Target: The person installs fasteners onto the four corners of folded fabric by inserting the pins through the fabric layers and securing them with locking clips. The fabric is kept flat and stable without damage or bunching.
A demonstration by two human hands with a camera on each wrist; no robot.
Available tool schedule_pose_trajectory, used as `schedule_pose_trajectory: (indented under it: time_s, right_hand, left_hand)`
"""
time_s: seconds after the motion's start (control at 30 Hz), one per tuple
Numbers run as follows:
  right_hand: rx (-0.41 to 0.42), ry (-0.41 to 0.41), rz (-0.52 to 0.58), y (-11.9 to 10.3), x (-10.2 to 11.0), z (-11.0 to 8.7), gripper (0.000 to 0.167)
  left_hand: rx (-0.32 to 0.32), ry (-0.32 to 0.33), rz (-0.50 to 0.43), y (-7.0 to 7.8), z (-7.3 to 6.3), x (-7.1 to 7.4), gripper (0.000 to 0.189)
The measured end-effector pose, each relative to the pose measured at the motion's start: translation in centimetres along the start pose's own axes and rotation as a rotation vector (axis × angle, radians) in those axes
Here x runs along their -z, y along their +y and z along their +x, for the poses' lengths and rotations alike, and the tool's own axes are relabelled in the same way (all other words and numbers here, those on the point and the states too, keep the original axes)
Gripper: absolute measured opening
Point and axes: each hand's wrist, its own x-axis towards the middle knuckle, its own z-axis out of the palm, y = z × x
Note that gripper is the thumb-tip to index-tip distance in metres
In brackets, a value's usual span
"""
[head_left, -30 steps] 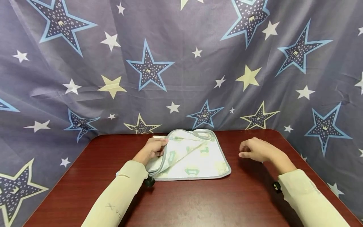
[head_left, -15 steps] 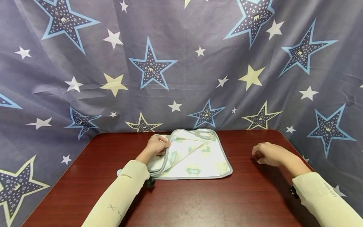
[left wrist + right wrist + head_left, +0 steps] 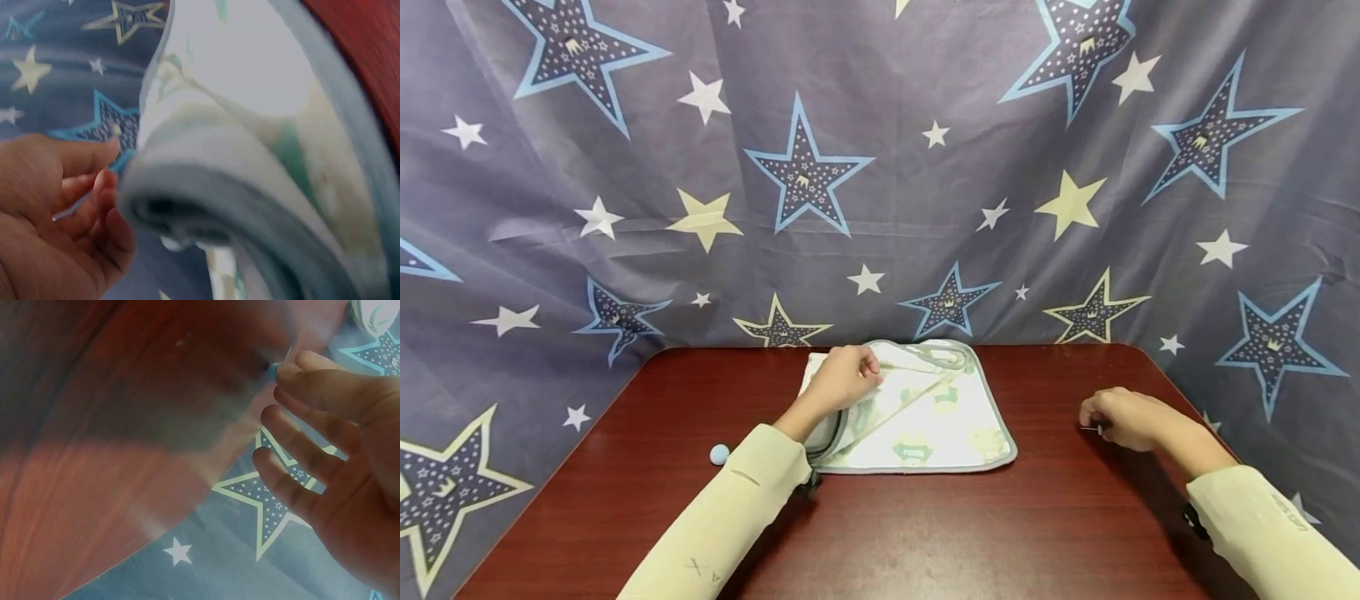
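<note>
A white cloth point(image 3: 940, 417) with grey piping and pale green and yellow print lies folded at the table's far middle. Over its left part is my left hand point(image 3: 844, 377), thumb and fingers curled. In the left wrist view, the left fingertips point(image 3: 107, 178) are right at a curled, piped edge of the cloth point(image 3: 294, 206); whether they pinch it, I cannot tell. Out to the right, my right hand point(image 3: 1129, 418) pinches a thin pin-like piece point(image 3: 1091, 428) low over the table. A bluish bit shows at its thumb tip in the right wrist view; the other fingers are loosely bent.
A small pale-blue ball point(image 3: 719, 454) sits on the table left of the left sleeve. The dark red wooden table point(image 3: 925, 533) ends at the back against a grey curtain point(image 3: 880, 200) printed with stars.
My left hand has moved right and risen over the cloth, its piped edge now partly behind the wrist. The right hand has shifted right, away from the cloth; a thin piece now shows at its fingertips.
</note>
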Motion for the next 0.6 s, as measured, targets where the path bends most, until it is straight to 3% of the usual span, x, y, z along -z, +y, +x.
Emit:
schedule_pose_trajectory:
  time_s: [0.13, 0.27, 0.43, 0.6]
  right_hand:
    - [0.017, 0.015, 0.005, 0.2, -0.4, -0.1, 0.035]
    - [0.033, 0.030, 0.005, 0.4, -0.8, 0.0, 0.035]
    - [0.022, 0.036, -0.006, 0.4, -0.9, 0.0, 0.034]
    - [-0.009, 0.034, -0.036, 0.2, -1.0, 0.2, 0.031]
  left_hand:
    - [-0.164, -0.135, 0.071, 1.9, -0.1, -0.6, 0.014]
    - [-0.281, -0.255, 0.118, 3.4, -0.5, -1.3, 0.010]
    - [-0.343, -0.385, 0.168, 4.6, -1.2, -2.2, 0.011]
    - [-0.363, -0.491, 0.183, 5.4, -1.8, -3.2, 0.012]
